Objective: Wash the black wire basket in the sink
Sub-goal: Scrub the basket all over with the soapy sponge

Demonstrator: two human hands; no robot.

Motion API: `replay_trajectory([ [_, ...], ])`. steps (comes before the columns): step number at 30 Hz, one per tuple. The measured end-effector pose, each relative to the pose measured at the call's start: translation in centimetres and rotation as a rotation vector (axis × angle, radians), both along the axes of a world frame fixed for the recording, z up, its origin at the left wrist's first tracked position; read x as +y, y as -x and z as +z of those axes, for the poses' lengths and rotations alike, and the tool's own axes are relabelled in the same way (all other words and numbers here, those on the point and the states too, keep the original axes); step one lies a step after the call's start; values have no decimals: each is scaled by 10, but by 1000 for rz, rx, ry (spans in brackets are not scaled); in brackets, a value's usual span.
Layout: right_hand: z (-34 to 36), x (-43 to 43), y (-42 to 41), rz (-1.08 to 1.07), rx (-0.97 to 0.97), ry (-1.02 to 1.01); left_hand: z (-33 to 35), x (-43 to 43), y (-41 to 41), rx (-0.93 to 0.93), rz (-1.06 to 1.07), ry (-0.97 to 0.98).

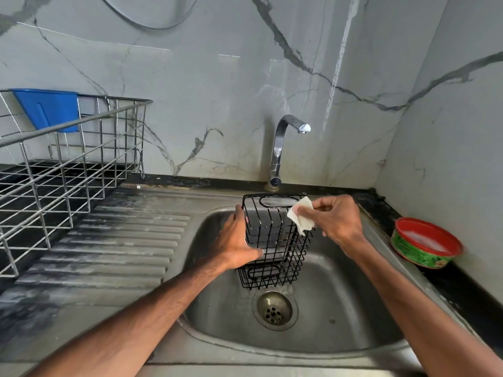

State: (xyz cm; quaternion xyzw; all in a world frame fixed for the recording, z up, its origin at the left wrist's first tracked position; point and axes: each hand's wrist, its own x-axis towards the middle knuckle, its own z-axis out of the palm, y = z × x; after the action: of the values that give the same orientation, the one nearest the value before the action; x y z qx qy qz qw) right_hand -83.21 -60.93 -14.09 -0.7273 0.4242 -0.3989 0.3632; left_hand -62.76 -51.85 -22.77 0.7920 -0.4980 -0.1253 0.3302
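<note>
While the left hand [236, 242] grips the left side of the black wire basket [275, 240] and holds it upright above the sink [340, 303] bowl, the wires face the right hand [336, 220] for scrubbing. That hand's fingers [304, 212] pinch a white scrub pad [300, 216] against the upper right rim. Holding the basket over the drain [274, 310] probably lets runoff fall clear. No water leaves the tap [283, 144]. An open soap tub [424, 244] stands on the worktop [462, 289] near the right hand, presumably for reloading the pad.
</note>
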Motion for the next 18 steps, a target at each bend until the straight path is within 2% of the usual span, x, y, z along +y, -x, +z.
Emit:
replay_trajectory([
  [6, -3, -19, 9, -114, 13, 15, -2, -1, -1, -15, -21, 5],
  [12, -12, -6, 0, 24, 66, 149, -3, -1, -4, -29, -17, 2],
  [18, -22, -24, 12, -95, 23, 52, -3, -2, -2, -39, -17, 6],
])
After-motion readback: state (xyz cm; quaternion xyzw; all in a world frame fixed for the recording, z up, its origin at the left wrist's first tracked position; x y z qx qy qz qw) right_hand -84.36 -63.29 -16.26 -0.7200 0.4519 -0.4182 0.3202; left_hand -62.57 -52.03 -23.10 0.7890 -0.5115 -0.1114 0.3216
